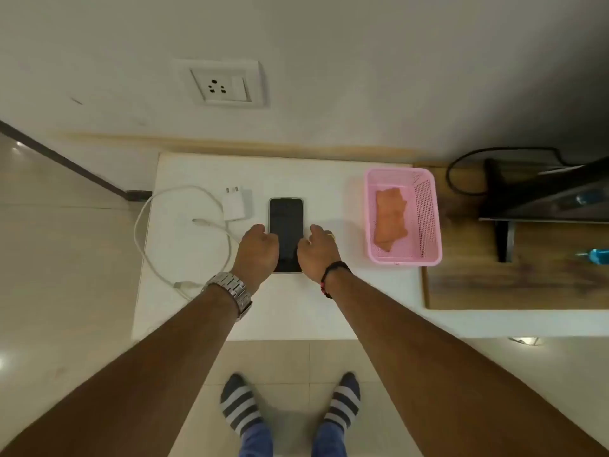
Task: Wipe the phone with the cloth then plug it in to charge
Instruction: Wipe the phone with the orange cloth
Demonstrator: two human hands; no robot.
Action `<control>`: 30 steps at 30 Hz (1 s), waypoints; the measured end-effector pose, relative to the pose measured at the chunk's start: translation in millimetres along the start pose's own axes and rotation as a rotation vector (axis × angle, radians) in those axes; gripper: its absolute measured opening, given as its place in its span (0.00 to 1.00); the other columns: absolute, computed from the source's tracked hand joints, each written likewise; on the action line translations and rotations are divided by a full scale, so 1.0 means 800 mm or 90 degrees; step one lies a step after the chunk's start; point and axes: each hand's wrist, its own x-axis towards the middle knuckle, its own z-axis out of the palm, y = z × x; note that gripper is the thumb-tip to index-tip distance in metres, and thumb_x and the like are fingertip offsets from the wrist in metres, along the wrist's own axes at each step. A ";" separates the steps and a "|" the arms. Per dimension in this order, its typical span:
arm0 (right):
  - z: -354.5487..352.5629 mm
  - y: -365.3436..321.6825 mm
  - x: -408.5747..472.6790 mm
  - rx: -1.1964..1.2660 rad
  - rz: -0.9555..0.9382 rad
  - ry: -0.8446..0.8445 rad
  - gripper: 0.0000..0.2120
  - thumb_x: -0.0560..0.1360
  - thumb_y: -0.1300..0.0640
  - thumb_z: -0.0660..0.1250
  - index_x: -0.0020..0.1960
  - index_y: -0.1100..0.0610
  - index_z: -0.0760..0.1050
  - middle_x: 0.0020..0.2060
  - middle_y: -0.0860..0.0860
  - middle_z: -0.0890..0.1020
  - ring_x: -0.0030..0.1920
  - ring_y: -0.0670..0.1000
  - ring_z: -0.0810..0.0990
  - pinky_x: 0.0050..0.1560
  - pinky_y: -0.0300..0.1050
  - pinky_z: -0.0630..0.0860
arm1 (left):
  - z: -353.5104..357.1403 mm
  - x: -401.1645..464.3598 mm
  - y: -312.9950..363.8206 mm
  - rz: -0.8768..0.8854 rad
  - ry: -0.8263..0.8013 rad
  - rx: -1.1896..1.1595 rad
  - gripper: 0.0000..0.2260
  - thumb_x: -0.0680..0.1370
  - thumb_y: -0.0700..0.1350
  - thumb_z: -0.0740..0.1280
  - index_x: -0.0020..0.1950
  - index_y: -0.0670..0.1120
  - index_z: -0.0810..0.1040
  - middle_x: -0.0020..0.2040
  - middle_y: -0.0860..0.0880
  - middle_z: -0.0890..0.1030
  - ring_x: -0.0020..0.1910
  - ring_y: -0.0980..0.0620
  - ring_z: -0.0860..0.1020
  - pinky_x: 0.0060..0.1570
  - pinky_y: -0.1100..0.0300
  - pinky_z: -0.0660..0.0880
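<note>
A black phone (pixel 286 222) lies screen up, flat on the white table (pixel 184 245). My left hand (pixel 258 250) curls over its lower left edge. My right hand (pixel 318 250) curls over its lower right edge. The fingertips of both are hidden under the knuckles. An orange cloth (pixel 390 222) lies inside a pink basket (pixel 425 219) to the right of the phone. A white charger plug (pixel 234 206) stands left of the phone, and its white cable (pixel 155 249) loops over the table's left edge with both ends loose.
A white wall socket (pixel 220 84) sits on the wall above the table. To the right are a wooden surface (pixel 514 285), a dark screen on a stand (pixel 540 196) with a black cord, and a blue object (pixel 599 257). My striped-socked feet stand on the tiled floor below.
</note>
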 end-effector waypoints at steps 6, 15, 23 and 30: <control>0.012 -0.001 0.015 0.133 0.040 0.009 0.14 0.79 0.62 0.58 0.62 0.58 0.75 0.57 0.59 0.78 0.53 0.58 0.79 0.54 0.51 0.81 | 0.010 0.026 -0.010 -0.058 0.008 0.013 0.12 0.82 0.45 0.63 0.56 0.37 0.78 0.47 0.44 0.80 0.42 0.47 0.78 0.35 0.59 0.70; -0.038 0.000 -0.004 0.224 -0.125 0.105 0.11 0.81 0.59 0.60 0.53 0.60 0.81 0.46 0.50 0.83 0.45 0.48 0.82 0.47 0.40 0.79 | -0.006 0.008 0.013 -0.133 -0.158 -0.373 0.15 0.79 0.45 0.71 0.64 0.42 0.80 0.55 0.39 0.87 0.52 0.40 0.87 0.48 0.48 0.84; -0.148 0.108 0.078 -0.088 0.033 0.360 0.09 0.78 0.54 0.64 0.53 0.55 0.80 0.50 0.53 0.85 0.52 0.56 0.82 0.56 0.49 0.79 | -0.027 -0.015 0.055 -0.179 -0.407 -0.626 0.38 0.78 0.71 0.58 0.73 0.42 0.76 0.61 0.32 0.82 0.54 0.34 0.81 0.56 0.35 0.80; -0.142 0.118 0.090 -0.073 0.031 0.347 0.09 0.77 0.52 0.67 0.52 0.52 0.84 0.48 0.52 0.86 0.50 0.56 0.83 0.55 0.51 0.81 | -0.014 -0.017 0.059 -0.138 -0.446 -0.630 0.36 0.80 0.67 0.52 0.78 0.42 0.69 0.62 0.36 0.79 0.54 0.35 0.79 0.57 0.39 0.77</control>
